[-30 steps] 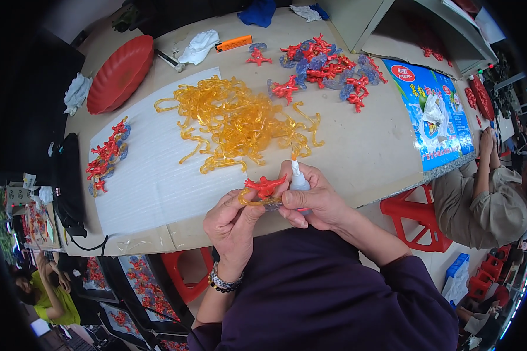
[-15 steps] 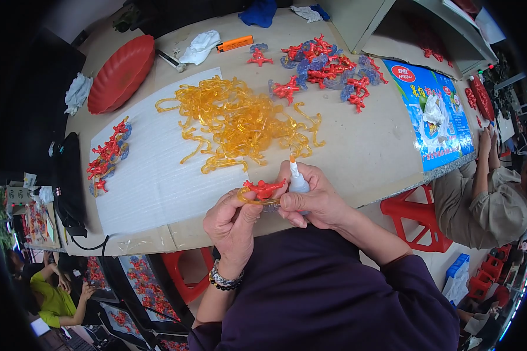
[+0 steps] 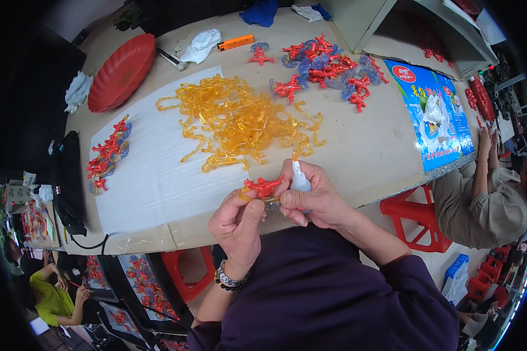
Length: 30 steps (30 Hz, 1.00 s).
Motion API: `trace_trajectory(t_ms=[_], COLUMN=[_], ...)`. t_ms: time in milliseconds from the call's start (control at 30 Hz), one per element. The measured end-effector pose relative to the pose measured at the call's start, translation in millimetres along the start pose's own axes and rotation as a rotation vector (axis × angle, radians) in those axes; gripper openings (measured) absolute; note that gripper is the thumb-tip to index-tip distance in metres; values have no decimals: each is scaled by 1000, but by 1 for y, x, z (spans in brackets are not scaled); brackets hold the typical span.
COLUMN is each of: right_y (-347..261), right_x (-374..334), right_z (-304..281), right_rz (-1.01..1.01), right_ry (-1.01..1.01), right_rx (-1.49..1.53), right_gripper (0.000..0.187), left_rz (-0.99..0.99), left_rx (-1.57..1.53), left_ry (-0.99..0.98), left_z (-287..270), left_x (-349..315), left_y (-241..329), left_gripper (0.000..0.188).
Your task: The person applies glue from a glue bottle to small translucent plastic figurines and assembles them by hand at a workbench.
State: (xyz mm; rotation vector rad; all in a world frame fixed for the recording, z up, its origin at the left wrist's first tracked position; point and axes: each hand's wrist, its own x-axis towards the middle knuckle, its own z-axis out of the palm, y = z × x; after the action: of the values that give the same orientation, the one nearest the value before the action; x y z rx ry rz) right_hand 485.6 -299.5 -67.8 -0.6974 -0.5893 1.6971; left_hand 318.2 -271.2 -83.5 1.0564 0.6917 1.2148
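Just off the table's near edge, my left hand (image 3: 238,225) pinches a small red figurine (image 3: 263,187) with a translucent bluish base (image 3: 272,205). A bent amber plastic strip (image 3: 245,195) shows at my left fingertips and runs along the figurine's underside; part of it is hidden by fingers. My right hand (image 3: 319,199) is closed round a white squeeze bottle (image 3: 300,179) with an orange-tipped nozzle pointing up and away. The right thumb and fingers also touch the figurine's right side. Beyond both hands lies a tangled heap of amber strips (image 3: 240,120).
White foam sheet (image 3: 152,193) lies under part of the heap, with a row of red-and-blue figurines (image 3: 108,153) at left. More figurines (image 3: 328,67) lie far right. A red scalloped tray (image 3: 122,73), an orange box (image 3: 236,42) and a blue printed sheet (image 3: 430,114) are around. Another person (image 3: 480,199) sits right.
My left hand has shifted slightly right and turned a little. Less of the amber strip shows in front of the figurine, and more of the bluish base is visible. The bottle stays in my right hand.
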Motion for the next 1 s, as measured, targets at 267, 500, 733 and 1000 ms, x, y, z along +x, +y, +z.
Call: trace_trajectory(t_ms=[267,500,733,1000], right_y=[2,2,2,4], right_x=[-2,-1,1,2], right_z=[3,3,3,5], right_rz=[-26,-40,-38,-36], right_ry=[-4,-12,-8,-2], right_rx=[-59,-76,-59,-80], right_gripper=[24,26,29,30], left_rz=[18,14,19,40], left_rx=[-28,-58,-70,-33], left_ry=[36,36,33,53], left_z=[0,-4,-6,3], left_x=[0,0,3,4], left_y=[-2,-7,-8,-5], left_gripper=[19,17,17,14])
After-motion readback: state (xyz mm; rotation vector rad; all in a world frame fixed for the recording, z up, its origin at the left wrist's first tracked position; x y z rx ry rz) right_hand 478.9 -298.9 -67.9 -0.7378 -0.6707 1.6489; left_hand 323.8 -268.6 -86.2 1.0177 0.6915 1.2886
